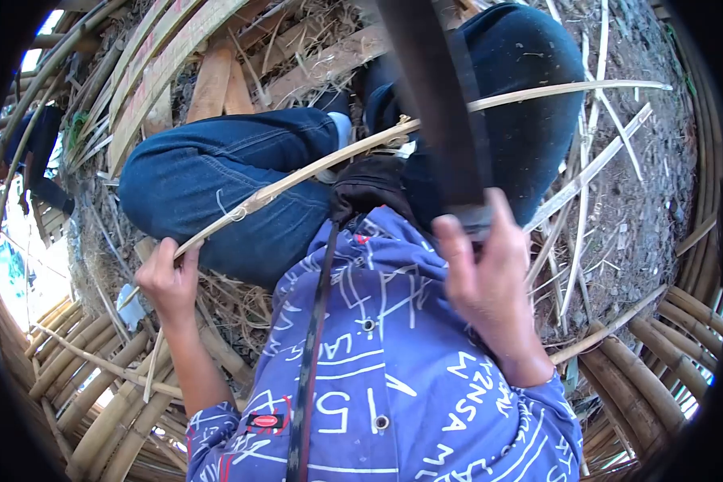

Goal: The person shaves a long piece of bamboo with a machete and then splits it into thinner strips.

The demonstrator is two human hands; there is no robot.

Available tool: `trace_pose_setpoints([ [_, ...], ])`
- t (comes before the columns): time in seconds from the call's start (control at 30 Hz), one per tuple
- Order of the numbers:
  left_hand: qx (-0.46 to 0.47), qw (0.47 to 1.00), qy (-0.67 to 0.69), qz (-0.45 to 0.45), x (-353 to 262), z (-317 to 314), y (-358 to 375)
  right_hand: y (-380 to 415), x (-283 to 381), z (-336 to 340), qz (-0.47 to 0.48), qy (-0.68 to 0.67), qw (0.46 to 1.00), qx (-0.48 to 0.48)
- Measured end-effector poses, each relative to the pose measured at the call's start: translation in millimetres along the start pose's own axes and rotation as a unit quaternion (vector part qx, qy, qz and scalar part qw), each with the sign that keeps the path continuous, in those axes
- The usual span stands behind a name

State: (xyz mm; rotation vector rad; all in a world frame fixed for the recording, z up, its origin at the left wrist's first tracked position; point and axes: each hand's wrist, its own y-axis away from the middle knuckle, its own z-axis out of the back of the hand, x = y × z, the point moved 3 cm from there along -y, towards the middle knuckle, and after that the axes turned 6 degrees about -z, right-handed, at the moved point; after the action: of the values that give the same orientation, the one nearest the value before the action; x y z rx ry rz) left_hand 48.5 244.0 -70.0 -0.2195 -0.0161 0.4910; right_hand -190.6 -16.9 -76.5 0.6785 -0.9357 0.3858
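My left hand (169, 281) is closed around the near end of a long split bamboo strip (289, 181). The strip runs up to the right across my lap, over both thighs, with rough nodes along it and its far end thin and pale. In my right hand (490, 281) is a machete (442, 104), its wide dark blade pointing up and away from me. Motion blurs the blade, which passes over the strip in view near my right knee. Thumb and forefinger show at the handle; the other fingers are mostly hidden.
Bamboo poles (96, 402) form a slatted structure on both sides. Loose pale strips (594, 165) litter the dirt ground (643, 225) on the right. Wide split slats (165, 60) and wood pieces (213, 80) lie at upper left. Another person's leg (44, 161) shows at the far left.
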Motion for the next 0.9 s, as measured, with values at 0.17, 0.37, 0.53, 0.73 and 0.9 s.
trace_pose_setpoints([
  [0.17,0.003,1.000,-0.004,-0.004,-12,1,-3,3,0,3,0.042,0.037,0.997,0.050],
  [0.37,-0.020,0.999,-0.006,-0.027,-33,-8,-10,4,-2,6,0.027,0.033,0.999,0.000],
  [0.53,-0.010,1.000,-0.012,-0.020,-34,-7,-11,1,-4,21,-0.036,0.013,0.998,-0.043],
  [0.73,-0.014,1.000,-0.015,-0.023,-35,-7,-13,4,-4,2,0.076,0.042,0.996,0.010],
  [0.9,-0.011,1.000,-0.018,-0.007,-35,-9,-13,0,-2,4,0.013,0.038,0.999,-0.017],
])
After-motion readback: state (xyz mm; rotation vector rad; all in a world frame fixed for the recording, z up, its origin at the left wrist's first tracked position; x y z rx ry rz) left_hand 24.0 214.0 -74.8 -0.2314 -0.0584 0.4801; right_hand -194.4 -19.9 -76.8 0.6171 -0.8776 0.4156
